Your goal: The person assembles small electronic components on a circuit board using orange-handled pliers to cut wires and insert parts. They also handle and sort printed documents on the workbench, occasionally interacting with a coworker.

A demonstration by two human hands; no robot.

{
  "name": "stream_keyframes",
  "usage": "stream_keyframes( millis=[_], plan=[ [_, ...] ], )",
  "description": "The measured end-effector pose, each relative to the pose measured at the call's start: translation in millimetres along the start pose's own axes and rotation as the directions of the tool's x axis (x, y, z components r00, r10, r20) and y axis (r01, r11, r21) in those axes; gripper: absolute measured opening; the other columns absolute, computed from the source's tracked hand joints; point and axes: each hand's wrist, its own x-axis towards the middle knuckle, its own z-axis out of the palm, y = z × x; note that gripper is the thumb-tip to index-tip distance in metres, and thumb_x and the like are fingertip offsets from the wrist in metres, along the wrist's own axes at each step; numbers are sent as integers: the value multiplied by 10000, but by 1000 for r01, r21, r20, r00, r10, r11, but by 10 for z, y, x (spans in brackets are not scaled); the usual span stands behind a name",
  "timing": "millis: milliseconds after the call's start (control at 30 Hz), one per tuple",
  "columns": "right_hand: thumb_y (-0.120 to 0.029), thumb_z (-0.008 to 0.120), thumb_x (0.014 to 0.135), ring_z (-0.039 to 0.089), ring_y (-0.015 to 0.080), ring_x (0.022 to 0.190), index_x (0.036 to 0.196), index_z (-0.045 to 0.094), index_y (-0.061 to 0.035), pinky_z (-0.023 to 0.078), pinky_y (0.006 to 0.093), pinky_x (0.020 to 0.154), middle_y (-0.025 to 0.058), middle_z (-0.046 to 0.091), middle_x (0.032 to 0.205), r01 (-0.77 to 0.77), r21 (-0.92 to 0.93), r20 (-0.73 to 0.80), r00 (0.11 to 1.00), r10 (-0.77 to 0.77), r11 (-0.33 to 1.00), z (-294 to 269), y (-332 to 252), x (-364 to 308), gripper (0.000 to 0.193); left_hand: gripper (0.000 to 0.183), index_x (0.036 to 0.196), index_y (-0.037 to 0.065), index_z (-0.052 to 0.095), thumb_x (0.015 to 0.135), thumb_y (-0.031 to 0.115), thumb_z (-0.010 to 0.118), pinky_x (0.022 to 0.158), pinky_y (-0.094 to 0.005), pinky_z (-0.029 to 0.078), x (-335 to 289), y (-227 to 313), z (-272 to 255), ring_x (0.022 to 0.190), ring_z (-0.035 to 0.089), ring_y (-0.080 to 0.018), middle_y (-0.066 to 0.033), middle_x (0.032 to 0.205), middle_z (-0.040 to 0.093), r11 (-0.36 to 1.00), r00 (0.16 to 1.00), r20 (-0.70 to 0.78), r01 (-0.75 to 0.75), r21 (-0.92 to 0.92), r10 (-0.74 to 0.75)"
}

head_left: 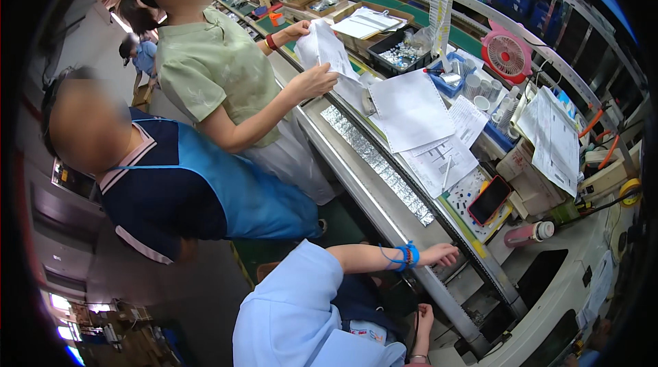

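Note:
My left hand (439,255) reaches out over the metal edge of the conveyor line (399,238), its fingers loosely bent and nothing visible in them. Blue bands (409,255) circle that wrist. Lower down, close to my lap, my right hand (425,322) is curled in, with a dark cord (415,329) running beside it. What lies inside those fingers is hidden. Past my left hand, a phone (489,200) in a red case rests on a board strewn with small parts (473,192). A pink bottle (528,234) lies on its side nearby.
Two people stand to my left along the line; the nearer wears a blue apron (240,189), the farther one holds paper sheets (327,50). Loose papers (415,110), a black parts bin (399,55), a blue tray (451,74) and a pink fan (506,53) crowd the bench.

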Motion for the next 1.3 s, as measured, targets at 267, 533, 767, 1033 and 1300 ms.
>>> stream_keyframes(
  millis=[267,533,767,1033,1300],
  plan=[
    [4,425,783,535,140,751,857,504,-1,430,263,698,85,544,769,252,-94,-14,967,-254,963,-28,-880,19,109,306,926,46,551,854,322,441,611,-217,426,-652,197,-702,686,539,-94,-32,780,585,977,973,-152,-147,152,170],
    [-13,459,738,573,224,744,899,510,-20,445,301,681,117,579,792,82,-103,-97,991,-92,991,-90,-1364,73,170,294,920,10,554,890,256,397,657,-222,438,-743,793,-1245,696,537,-100,-59,788,587,964,943,-252,-167,208,218],
    [-7,462,744,569,227,719,896,506,-22,448,300,664,110,571,769,23,-143,-213,976,-54,989,51,-1527,94,159,93,823,27,546,778,103,514,659,-342,406,-241,1445,-1933,730,519,-295,-125,772,553,330,592,-129,-245,911,795],
    [-89,501,758,553,277,776,956,468,-27,445,321,652,136,541,856,117,-310,-277,938,-208,943,446,-2480,1250,211,614,1165,27,374,610,148,610,854,-446,337,149,1708,-2230,1086,381,-348,-225,1200,355,-231,639,72,169,958,766],
    [-191,564,709,557,320,764,922,496,-47,455,400,670,140,530,962,-152,-577,-385,917,-104,803,819,-3110,2829,266,734,1234,-3,283,592,132,612,795,-389,415,357,1824,-2498,1064,421,-348,-261,1172,387,-267,813,-13,206,942,582]
  ],
)
